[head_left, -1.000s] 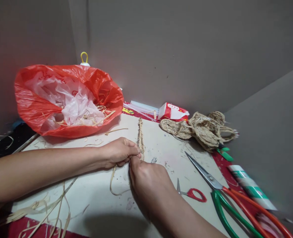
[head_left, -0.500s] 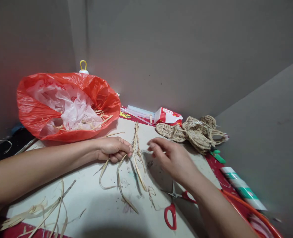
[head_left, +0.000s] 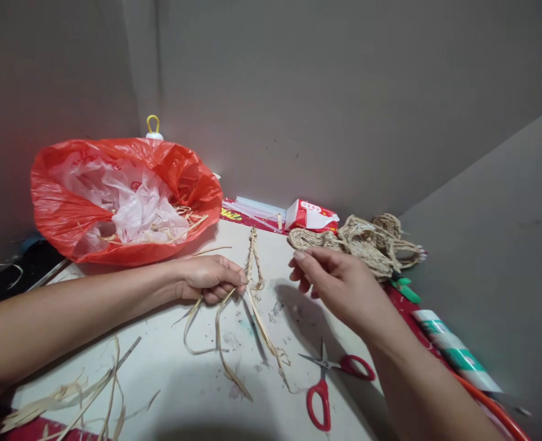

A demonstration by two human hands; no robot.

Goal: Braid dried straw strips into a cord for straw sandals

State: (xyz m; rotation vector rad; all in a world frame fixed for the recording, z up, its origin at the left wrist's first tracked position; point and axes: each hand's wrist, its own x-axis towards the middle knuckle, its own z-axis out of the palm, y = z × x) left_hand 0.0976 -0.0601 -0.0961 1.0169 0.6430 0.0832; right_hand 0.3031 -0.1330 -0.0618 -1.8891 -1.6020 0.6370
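My left hand (head_left: 218, 278) is closed in a pinch on the braided straw cord (head_left: 251, 254), near where the braid parts into loose strands. Several pale straw strands (head_left: 264, 331) hang from the pinch toward me over the white board. A thin looped piece lies against the right side of the braid. To the right, my right hand (head_left: 330, 272) hovers over the board with fingers loosely bent and apart, nothing visible in them. Below it, red-handled scissors (head_left: 324, 364) lie with their blades spread.
A red plastic bag (head_left: 78, 236) holding white plastic and straw stands at the back left. Coiled straw rope (head_left: 367, 245) and a red tissue pack (head_left: 312, 216) are at the back right. Loose straw (head_left: 63, 395) lies front left; a green-and-white roll (head_left: 457, 349) is at the right edge.
My right hand has moved right and slightly up, away from the braid. The strand ends below the braid have shifted a little. My left hand keeps its pinch.
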